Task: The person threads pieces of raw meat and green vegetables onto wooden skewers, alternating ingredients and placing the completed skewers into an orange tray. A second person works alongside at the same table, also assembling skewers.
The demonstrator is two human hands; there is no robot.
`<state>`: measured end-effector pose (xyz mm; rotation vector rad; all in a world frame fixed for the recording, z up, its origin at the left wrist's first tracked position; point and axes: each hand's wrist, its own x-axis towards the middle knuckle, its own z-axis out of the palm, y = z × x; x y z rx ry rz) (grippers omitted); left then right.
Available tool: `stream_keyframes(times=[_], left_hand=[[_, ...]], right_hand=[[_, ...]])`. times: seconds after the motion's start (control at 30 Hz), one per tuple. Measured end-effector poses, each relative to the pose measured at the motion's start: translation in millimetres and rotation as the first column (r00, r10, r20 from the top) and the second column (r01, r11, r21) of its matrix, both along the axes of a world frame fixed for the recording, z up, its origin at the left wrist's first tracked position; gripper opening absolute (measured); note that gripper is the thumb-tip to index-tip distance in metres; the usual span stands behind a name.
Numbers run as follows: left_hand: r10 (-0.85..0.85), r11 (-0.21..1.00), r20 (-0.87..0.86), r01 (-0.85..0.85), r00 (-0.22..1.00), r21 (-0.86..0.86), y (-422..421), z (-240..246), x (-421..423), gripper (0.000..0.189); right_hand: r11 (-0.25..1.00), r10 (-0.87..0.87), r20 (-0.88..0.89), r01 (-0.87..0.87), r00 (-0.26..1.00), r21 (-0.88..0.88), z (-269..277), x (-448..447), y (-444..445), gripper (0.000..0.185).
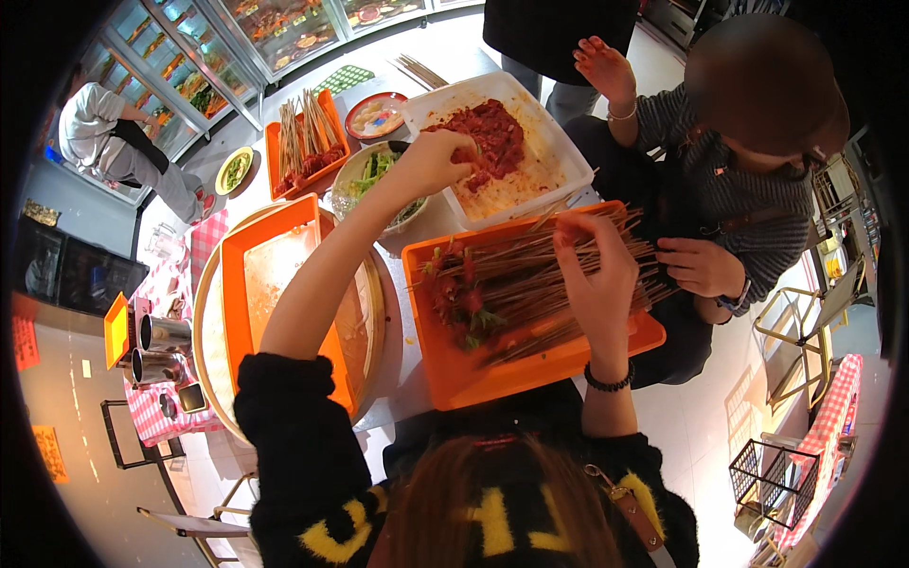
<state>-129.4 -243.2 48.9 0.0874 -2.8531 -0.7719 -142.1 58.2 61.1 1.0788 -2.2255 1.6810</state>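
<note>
My left hand (444,162) reaches over a white plastic tub (554,190), its fingertips at a heap of red marinated meat (495,135). Whether it pinches a piece is hidden behind the fingers. Above an orange tray (497,387) is my right hand (600,266), thumb and fingertips close together near the bamboo skewers (525,266); a stick between them cannot be made out clearly. The skewers lie bunched lengthwise, with red meat and green leaves (461,298) on their left ends. Some bare ends stick out past the tray's right rim.
Left of my hands, a second orange tray (234,298) rests on a round bamboo tray (206,341). Behind are a bowl of cut greens (373,174), an upright-skewer tray (307,145) and a red-rimmed plate (376,113). A co-worker's hands (703,266) are close at right.
</note>
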Motion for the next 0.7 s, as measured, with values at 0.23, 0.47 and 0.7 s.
stream_keyframes(times=[0.23, 0.47, 0.7], left_hand=[[0.126, 0.917, 0.214, -0.031, 0.969, -0.398, -30.7, -27.5, -81.0, 0.027], [0.158, 0.925, 0.033, -0.136, 0.987, -0.356, -69.5, -79.3, -153.7, 0.024], [0.161, 0.926, 0.128, -0.105, 0.979, -0.362, -84.4, -95.7, -175.7, 0.025]], right_hand=[[0.995, 0.009, -0.017, -0.008, 1.0, 0.097, -9.6, 2.2, 51.1, 0.014], [0.993, -0.037, 0.156, 0.019, 0.987, 0.12, -16.5, 16.7, 83.0, 0.021], [0.99, 0.01, 0.201, -0.038, 0.98, 0.136, -21.4, 22.2, 99.7, 0.023]])
